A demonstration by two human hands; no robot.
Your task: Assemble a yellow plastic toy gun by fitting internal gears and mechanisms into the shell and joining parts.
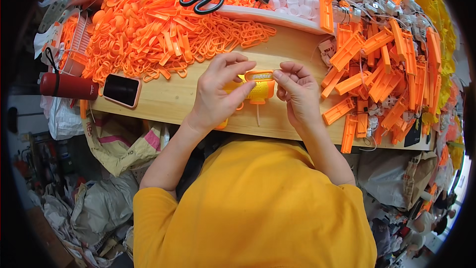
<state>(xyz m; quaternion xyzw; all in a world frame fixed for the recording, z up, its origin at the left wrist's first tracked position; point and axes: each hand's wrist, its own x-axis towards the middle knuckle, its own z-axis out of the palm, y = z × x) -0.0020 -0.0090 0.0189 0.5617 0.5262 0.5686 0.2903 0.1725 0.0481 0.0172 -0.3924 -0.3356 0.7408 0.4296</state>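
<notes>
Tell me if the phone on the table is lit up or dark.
Dark: the phone lies face up on the table, and its black screen shows nothing lit. Whether it's powered off, I cannot tell.

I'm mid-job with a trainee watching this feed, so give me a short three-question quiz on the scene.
1. Which device lies just right of the red bottle?
2. Which end of the orange oval piece does the right hand touch? A) left B) right C) neither
3. Fill in: the small translucent caps sit in a ____ tray.

Key:
1. A phone.
2. B.
3. White.
</notes>
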